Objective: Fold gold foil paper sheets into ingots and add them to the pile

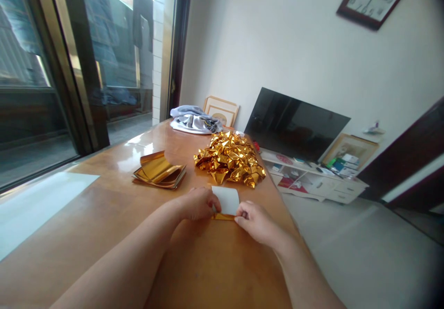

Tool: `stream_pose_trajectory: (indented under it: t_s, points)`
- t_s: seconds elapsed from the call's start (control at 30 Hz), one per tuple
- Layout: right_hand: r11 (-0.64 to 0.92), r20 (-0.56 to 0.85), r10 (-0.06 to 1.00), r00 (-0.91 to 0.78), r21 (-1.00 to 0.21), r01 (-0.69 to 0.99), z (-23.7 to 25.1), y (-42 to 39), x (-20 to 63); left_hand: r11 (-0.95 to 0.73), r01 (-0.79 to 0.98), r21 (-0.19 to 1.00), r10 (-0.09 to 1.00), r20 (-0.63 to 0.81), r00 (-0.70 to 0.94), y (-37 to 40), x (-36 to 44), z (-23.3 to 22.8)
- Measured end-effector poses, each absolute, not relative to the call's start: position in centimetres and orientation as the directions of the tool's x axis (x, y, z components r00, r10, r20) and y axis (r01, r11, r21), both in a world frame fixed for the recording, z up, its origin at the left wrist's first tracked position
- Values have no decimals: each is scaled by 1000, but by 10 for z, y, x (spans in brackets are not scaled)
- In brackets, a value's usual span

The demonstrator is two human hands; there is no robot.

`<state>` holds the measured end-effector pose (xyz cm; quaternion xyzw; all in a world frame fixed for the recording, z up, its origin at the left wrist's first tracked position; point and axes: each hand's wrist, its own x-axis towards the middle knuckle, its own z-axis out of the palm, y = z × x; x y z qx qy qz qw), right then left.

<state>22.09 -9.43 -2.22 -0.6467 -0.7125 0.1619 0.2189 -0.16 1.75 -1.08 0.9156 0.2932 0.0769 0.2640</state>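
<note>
A sheet of gold foil paper [227, 200] lies white side up on the table, its near edge turned over into a narrow gold strip. My left hand [201, 203] pinches the left end of that strip. At the right end, my right hand [252, 219] has thumb and fingers closed on the same fold. Just beyond the sheet rises a heap of folded gold foil pieces [231, 158]. To the left of my left hand sits a stack of gold foil sheets [158, 172], the top one curling up.
The glossy wooden table [222, 267] has its right edge close to my right forearm. A pale sheet [41, 207] lies at the far left. Bundled grey cloth [194, 120] rests at the far end. Beyond stand a television [296, 124] and a white cabinet [317, 184].
</note>
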Motion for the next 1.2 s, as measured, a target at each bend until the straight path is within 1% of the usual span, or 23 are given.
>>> stream_pose_trajectory:
  t_s: [0.07, 0.17, 0.2, 0.27, 0.33, 0.4, 0.5, 0.57, 0.67, 0.77, 0.83, 0.9, 0.97, 1.03, 1.1, 1.13, 1.2]
  points:
    - [90, 86, 995, -47, -603, 792, -24, -94, 225, -635, 507, 583, 650, 49, 758, 21, 1, -12]
    - [49, 60, 998, -6, -748, 662, -18, -96, 227, -540, 472, 697, 769, 181, 613, 26, 2, -9]
    - [47, 63, 998, 4, -788, 614, -15, -97, 227, -507, 446, 737, 797, 205, 568, 27, 2, -6]
    - [58, 83, 996, 23, -847, 528, -9, -100, 225, -409, 381, 829, 846, 188, 499, 25, 0, -1]
    - [69, 102, 994, 49, -888, 454, -5, -102, 222, -326, 286, 901, 836, 134, 532, 20, -2, 3]
    - [73, 106, 992, 66, -919, 387, -3, -104, 217, -280, 192, 941, 777, 105, 621, 13, -1, 4]
    - [70, 95, 993, 64, -948, 309, -3, -106, 211, -230, 39, 972, 678, 131, 724, 3, 6, 3]
    - [72, 88, 995, 44, -958, 278, -5, -106, 208, -207, -50, 977, 632, 173, 755, 0, 13, 2]
    - [80, 84, 996, 6, -961, 264, -10, -104, 206, -228, -74, 971, 618, 203, 760, -2, 20, 2]
    - [120, 136, 991, 22, -933, 338, -16, -101, 208, -290, -9, 957, 661, 207, 721, -2, 23, 2]
    - [175, 226, 971, 72, -887, 427, -17, -100, 211, -389, 79, 918, 709, 243, 662, -2, 22, 2]
    - [244, 362, 923, 127, -810, 534, -16, -102, 213, -539, 228, 811, 728, 311, 611, -3, 20, 2]
    - [303, 510, 847, 150, -695, 652, -12, -105, 213, -686, 380, 621, 692, 395, 604, -5, 17, 4]
    - [332, 621, 775, 116, -557, 761, -7, -109, 210, -786, 456, 417, 615, 455, 644, -7, 15, 8]
    - [337, 665, 746, 42, -432, 837, -3, -112, 206, -834, 481, 269, 550, 474, 688, -10, 15, 12]
    - [331, 663, 749, 6, -382, 863, -1, -112, 204, -847, 482, 222, 526, 471, 708, -12, 15, 14]
    - [299, 623, 781, -45, -309, 903, -1, -112, 199, -870, 463, 169, 485, 454, 747, -15, 18, 16]
